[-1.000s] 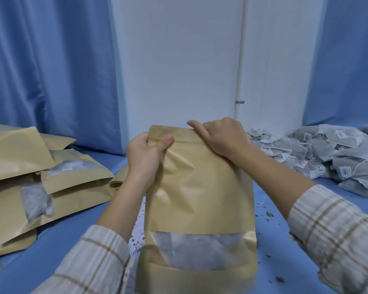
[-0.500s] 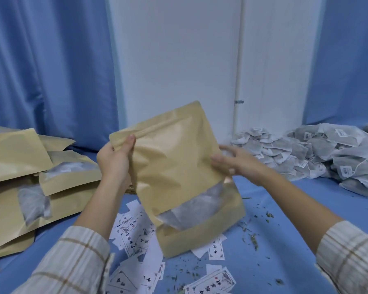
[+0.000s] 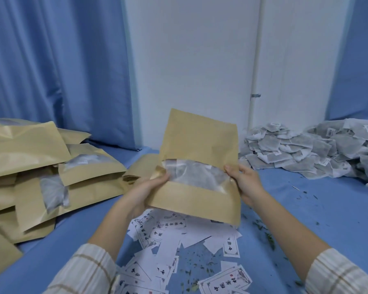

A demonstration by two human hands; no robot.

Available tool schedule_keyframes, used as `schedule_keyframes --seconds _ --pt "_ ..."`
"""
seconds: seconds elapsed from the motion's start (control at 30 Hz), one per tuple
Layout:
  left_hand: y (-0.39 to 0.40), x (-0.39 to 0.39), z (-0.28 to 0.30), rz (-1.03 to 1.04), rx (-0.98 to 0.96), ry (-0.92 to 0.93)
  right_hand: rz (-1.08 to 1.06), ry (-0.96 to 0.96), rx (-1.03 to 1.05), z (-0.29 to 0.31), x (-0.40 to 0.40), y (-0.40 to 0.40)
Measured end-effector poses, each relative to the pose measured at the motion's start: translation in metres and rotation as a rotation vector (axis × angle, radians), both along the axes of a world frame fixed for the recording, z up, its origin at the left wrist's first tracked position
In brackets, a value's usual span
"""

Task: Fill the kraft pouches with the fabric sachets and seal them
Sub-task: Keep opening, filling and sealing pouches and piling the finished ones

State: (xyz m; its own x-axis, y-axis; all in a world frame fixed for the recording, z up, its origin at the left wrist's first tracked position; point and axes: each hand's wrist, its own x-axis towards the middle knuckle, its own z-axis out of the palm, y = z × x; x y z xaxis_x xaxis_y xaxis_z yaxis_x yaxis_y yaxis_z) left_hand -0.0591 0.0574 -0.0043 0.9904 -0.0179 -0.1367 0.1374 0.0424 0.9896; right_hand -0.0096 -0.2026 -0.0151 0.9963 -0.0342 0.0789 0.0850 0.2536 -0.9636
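Holding a kraft pouch (image 3: 200,166) above the blue table (image 3: 306,219), both hands gripping it by its lower half. Left hand (image 3: 145,194) closed on the pouch's left edge, thumb lying across the corner of the clear window (image 3: 196,177). Right hand (image 3: 245,183) closed on the right edge, thumb on the front beside the window, fingers behind. Pouch upright, leaning away from the camera, its bottom edge nearest. Top edge looks flat; cannot tell whether the seal is pressed shut. Pale fabric sachet (image 3: 185,172) shows through the window.

Left of the hands: a heap of kraft pouches (image 3: 51,172) lying flat and overlapping, several with sachets visible in their windows. A few flat pouches (image 3: 140,170) lie just behind the left hand.

Far right: a large pile of grey-white sachets (image 3: 306,151) against the wall, some with small printed tags.

Below the held pouch: loose white paper labels (image 3: 168,240) with black and red printing, scattered and overlapping on the table between the forearms. Dry green herb crumbs (image 3: 268,238) are strewn over the table on the right side and among the labels.

Both forearms bare, with plaid sleeves (image 3: 87,272) pushed up. Blue curtains (image 3: 51,71) hang left and right of a white wall (image 3: 189,71); a white pipe (image 3: 255,60) runs up it.
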Motion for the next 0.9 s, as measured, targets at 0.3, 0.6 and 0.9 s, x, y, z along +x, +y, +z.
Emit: schedule_keyframes --seconds 0.3,0.6,0.9 --pt "0.034 -0.013 -0.010 -0.035 -0.719 -0.066 -0.165 0.108 0.121 0.007 0.007 0.075" --pt "0.080 0.026 0.004 0.288 -0.896 -0.137 0.652 0.178 -0.263 0.095 0.044 0.344" --pt "0.072 0.062 -0.014 0.354 -0.698 0.071 0.161 -0.230 -1.033 -0.007 0.103 0.267"
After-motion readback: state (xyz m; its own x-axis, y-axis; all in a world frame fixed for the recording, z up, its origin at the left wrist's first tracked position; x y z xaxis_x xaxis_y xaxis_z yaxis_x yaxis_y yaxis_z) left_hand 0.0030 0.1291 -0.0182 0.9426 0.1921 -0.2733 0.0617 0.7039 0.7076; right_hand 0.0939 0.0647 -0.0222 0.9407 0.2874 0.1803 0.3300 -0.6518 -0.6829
